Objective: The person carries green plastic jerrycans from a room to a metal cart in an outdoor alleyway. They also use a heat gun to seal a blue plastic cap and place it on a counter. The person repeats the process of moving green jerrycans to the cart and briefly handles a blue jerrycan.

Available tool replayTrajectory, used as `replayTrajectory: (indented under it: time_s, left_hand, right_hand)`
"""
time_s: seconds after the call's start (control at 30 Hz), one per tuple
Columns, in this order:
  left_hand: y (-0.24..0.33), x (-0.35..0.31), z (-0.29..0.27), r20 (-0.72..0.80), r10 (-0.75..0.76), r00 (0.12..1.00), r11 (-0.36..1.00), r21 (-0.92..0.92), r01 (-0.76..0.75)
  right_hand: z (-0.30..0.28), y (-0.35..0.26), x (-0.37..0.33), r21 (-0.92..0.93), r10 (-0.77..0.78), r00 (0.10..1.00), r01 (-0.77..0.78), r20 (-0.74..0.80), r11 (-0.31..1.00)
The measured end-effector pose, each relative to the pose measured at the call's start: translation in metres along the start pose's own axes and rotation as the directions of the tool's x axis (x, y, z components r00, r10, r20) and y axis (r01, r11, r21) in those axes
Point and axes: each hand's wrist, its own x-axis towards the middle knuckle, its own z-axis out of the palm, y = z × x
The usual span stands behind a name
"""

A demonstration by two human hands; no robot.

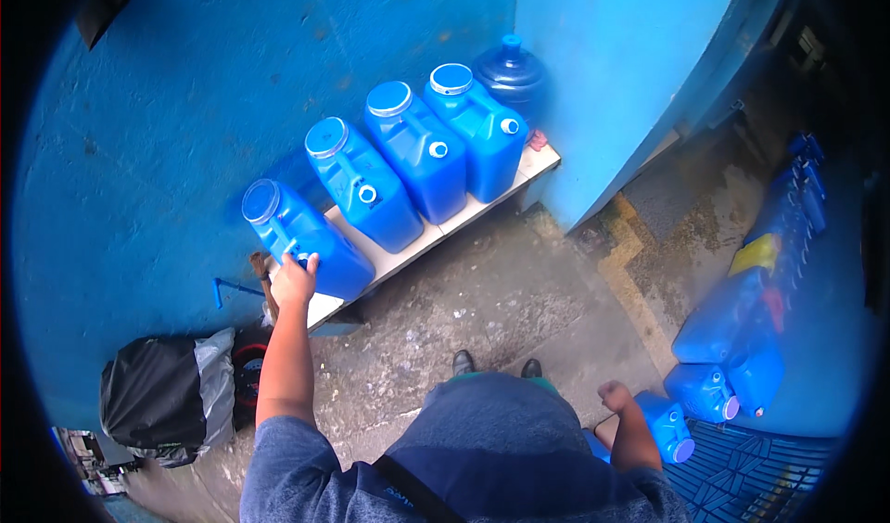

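My left hand (295, 280) reaches to the nearest of several blue water jugs, the left-end jug (320, 245). Its fingers are closed around the jug's small spout cap, which they mostly hide. This jug stands on a white-topped bench (445, 229) along the wall, in a row with a second jug (375, 212), a third jug (431, 175) and a fourth jug (491, 147). Each has a wide round lid and a smaller cap. My right hand (614, 395) hangs at my right side with curled fingers, and nothing shows in it.
A round blue bottle (510, 69) stands beyond the row. A black-covered bundle (153, 393) sits at the left. More blue jugs (700, 389) are grouped at the right, by a dark blue slatted rack (751, 477). A wall corner (570, 222) juts out past the bench's far end.
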Motion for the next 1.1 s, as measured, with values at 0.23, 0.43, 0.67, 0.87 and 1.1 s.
replayTrajectory:
  time_s: [0.23,0.43,0.67,0.87,1.1]
  left_hand:
    - [-0.002,0.001,-0.004,0.047,0.063,0.997,0.988,0.138,-0.069]
    - [0.001,0.003,-0.009,0.01,0.243,0.97,0.953,0.185,-0.241]
    - [-0.009,0.015,-0.004,-0.114,0.201,0.973,0.979,0.038,-0.198]
    - [-0.02,0.025,0.01,-0.075,0.148,0.986,0.953,-0.256,-0.163]
    - [-0.038,-0.028,0.003,-0.054,0.212,0.976,0.923,-0.317,-0.218]
  right_hand:
    - [-0.004,-0.004,-0.006,0.114,0.027,0.999,-0.023,-0.031,0.993]
    - [-0.002,-0.006,-0.006,0.115,-0.002,0.999,0.007,-0.039,0.993]
    - [0.006,-0.015,-0.007,0.154,-0.015,1.0,0.013,0.016,0.988]
    - [0.011,-0.024,-0.004,0.18,-0.015,0.998,0.004,0.06,0.984]
    - [0.006,-0.04,0.003,0.176,-0.072,0.995,0.058,0.073,0.983]
